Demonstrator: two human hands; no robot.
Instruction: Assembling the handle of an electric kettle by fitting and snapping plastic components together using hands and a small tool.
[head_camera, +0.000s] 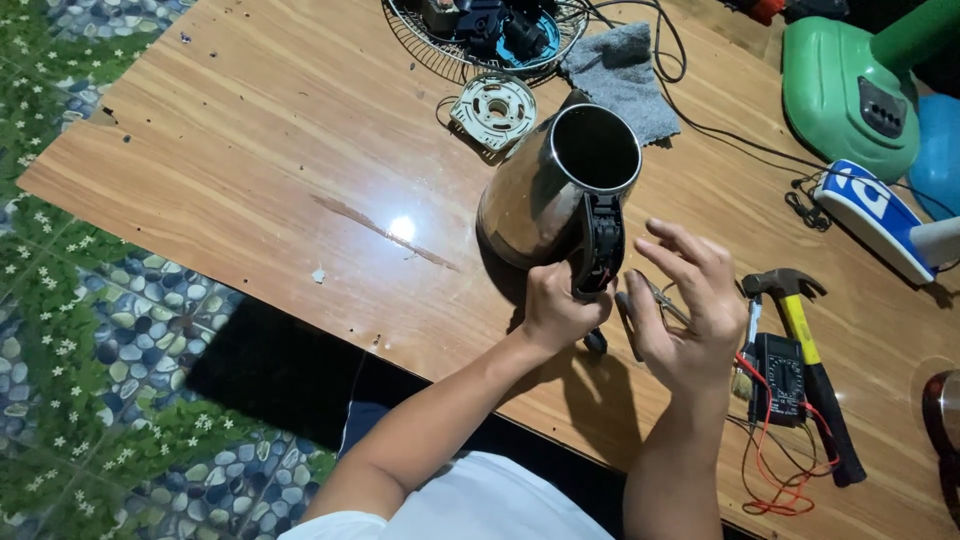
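Shiny steel kettle (540, 195), lid off, tipped on the table (250, 130)
Left hand (553, 308) grips its black handle (600, 245); right hand (690, 305) hovers beside, fingers spread, holding nothing.

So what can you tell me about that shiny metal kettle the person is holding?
The kettle is a rounded body of polished, mirror-like steel with no lid on, so its dark inside shows through the open round mouth. A black plastic handle runs down its near side, with its inner ribs exposed and a bit of red showing. It sits tilted on the wooden table, mouth turned up toward the camera. The left hand grips the bottom of the handle; the right hand hovers open beside it, not touching.
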